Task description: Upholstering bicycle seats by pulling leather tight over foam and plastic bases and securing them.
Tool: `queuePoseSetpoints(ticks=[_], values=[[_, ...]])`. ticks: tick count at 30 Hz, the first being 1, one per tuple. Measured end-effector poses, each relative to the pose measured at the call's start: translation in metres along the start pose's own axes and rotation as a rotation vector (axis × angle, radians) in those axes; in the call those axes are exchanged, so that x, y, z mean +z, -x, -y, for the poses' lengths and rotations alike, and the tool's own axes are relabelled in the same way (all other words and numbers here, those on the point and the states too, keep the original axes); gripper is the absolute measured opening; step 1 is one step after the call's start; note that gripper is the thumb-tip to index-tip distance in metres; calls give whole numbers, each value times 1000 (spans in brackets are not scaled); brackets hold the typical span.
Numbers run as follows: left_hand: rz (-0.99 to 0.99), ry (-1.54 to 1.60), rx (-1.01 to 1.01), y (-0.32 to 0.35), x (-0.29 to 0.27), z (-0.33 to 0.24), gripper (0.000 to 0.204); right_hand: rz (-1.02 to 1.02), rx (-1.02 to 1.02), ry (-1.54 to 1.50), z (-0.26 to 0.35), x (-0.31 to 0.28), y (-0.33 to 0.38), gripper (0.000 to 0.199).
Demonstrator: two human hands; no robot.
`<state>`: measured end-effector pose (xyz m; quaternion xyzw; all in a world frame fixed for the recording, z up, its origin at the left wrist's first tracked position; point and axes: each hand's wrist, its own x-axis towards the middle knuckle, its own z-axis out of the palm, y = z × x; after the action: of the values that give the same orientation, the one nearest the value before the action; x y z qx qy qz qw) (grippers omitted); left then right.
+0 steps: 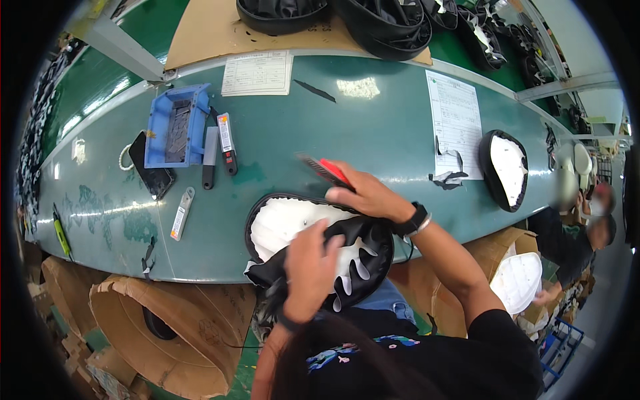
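At the near edge of the long green workbench (pixel 373 127) lies an oval seat base of white foam (pixel 287 223) with a black vinyl cover (pixel 363 243) partly stretched around its rim. The left hand (pixel 308 270) presses on the cover's near edge, fingers closed over the black material. The right hand (pixel 363 195) grips a red-handled tool (pixel 327 170) just beyond the seat. A blue plastic tray (pixel 175 127) sits well apart to the left
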<state>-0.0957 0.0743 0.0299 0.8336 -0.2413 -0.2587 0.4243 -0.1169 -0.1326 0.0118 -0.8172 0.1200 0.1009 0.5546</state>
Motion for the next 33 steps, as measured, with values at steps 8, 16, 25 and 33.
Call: queuePoseSetpoints(ticks=[8, 16, 25, 33], values=[[30, -258, 180, -16, 47, 0, 26, -150, 33, 662, 7, -29, 124, 51], [280, 76, 174, -33, -1, 2, 29, -18, -14, 938, 9, -12, 143, 67], [185, 230, 370, -57, -9, -34, 16, -357, 355, 797, 14, 52, 168, 59], [463, -119, 827, -102, 42, -17, 20, -176, 303, 849, 8, 20, 143, 55]])
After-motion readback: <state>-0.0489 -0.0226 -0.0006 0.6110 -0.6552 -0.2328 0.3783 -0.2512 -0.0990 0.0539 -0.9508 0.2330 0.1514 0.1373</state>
